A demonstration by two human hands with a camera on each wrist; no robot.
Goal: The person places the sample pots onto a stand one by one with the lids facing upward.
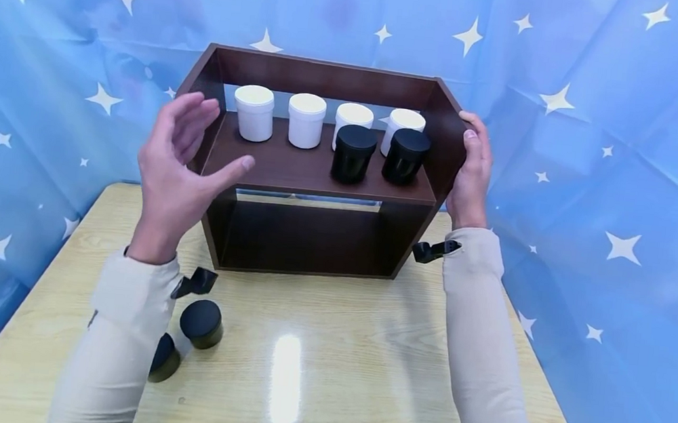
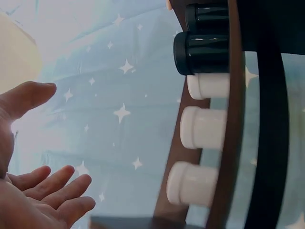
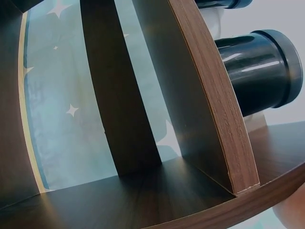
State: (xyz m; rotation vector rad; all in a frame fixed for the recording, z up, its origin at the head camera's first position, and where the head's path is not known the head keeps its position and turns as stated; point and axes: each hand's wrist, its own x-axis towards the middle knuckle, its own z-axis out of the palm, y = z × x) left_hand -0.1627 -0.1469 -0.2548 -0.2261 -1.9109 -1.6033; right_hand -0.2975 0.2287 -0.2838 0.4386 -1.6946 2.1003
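A dark brown two-tier shelf (image 1: 317, 185) stands on the table. Four-fingered and thumb-spread, my left hand (image 1: 181, 162) hovers in front of the shelf's left side, holding nothing; its wrist view also shows an empty palm. My right hand (image 1: 471, 173) grips the edge of the right side panel, fingertips at its upper part. On the upper tier is a back row of several lidded white jars (image 1: 253, 115). Two glossy black jars, one toward the middle (image 1: 353, 155) and one at the right (image 1: 406, 157), stand before the two right-hand white ones, partly hiding them.
Two more black-lidded jars are on the table near my left forearm: one jar (image 1: 201, 324) in full view, the other jar (image 1: 164, 361) partly covered by the sleeve. Blue star-patterned cloth (image 1: 595, 161) hangs behind and at both sides of the wooden table (image 1: 350, 349).
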